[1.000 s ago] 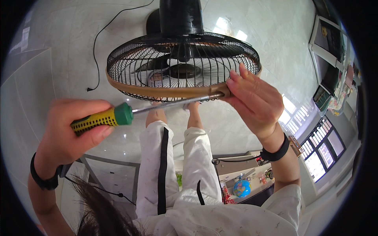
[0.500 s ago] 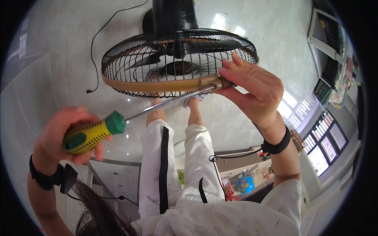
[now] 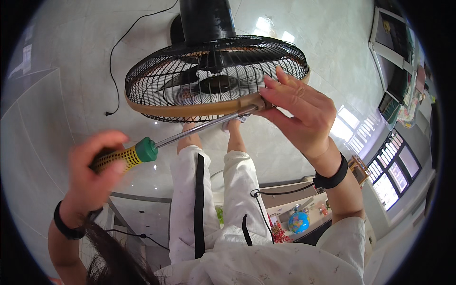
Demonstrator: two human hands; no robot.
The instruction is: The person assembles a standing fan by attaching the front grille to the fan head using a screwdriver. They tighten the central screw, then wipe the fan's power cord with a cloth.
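A black electric fan (image 3: 209, 21) stands in front of me, its wire cage (image 3: 147, 71) ringed by a tan band (image 3: 190, 110). My left hand (image 3: 90, 175) is closed around the yellow and green handle of a screwdriver (image 3: 146, 150); its fingers are slightly blurred. The long metal shaft slants up to the right, its tip meeting the band's clasp (image 3: 258, 102). My right hand (image 3: 304, 107) pinches the rim at that clasp, thumb below and fingers against the cage. Those fingers partly cover the clasp, and the exact contact of the tip is hidden.
A black power cord with a plug (image 3: 109, 113) lies on the shiny tiled floor (image 3: 85, 95) to the left. Behind my legs are a cabinet with a small globe (image 3: 298, 222) and red flowers (image 3: 279, 233). Thin cables hang from both black wristbands.
My left hand has turned and shifted right and slightly up, with the screwdriver handle rotating in it. The fan's cage has tilted slightly, and my right hand has moved a little left with it.
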